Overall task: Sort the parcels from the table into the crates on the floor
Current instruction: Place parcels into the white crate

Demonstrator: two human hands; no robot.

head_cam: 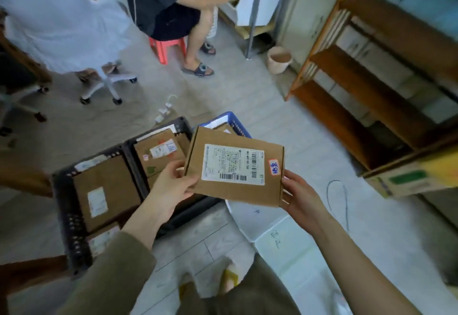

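Note:
A flat brown cardboard parcel [234,166] with a white shipping label and a small red-edged sticker is held level above the floor. My left hand [171,186] grips its left edge and my right hand [301,198] holds its right corner. Below it stand two black crates [62,205] with several brown parcels inside. A blue crate [236,122] sits behind the held parcel, mostly hidden by it. White lidded bins [292,247] with handwriting on them lie under my right forearm.
A wooden shelf unit [366,74] stands at the right with a cardboard box [409,178] at its foot. A seated person on a red stool [168,47] and a wheeled office chair [106,86] are farther back. A power strip [164,111] lies on the floor.

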